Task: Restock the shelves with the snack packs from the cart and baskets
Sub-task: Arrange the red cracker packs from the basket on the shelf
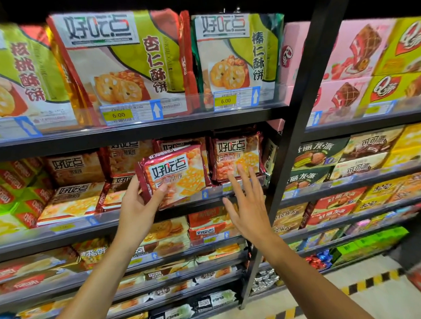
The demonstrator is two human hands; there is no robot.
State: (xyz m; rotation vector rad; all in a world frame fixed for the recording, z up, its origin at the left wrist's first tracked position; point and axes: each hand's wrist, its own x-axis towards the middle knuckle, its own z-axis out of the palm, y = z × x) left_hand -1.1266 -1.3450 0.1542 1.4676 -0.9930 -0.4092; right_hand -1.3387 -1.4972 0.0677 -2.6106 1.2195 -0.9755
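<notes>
My left hand [138, 204] grips a dark red cracker pack [173, 176] by its lower left corner, thumb on the front. The pack is held upright and a little tilted in front of the second shelf [135, 218]. My right hand [248, 205] is raised just right of the pack with fingers straight and spread, holding nothing. Its fingertips reach toward an upright pack of the same kind [236, 156] standing on that shelf. More matching packs [126, 157] stand and lie to the left.
Large green and red biscuit bags [120, 64] fill the top shelf. A black upright post [296, 123] divides this bay from boxed cakes [362, 154] on the right. Lower shelves hold more snacks. The floor at lower right has yellow-black hazard tape [366, 285].
</notes>
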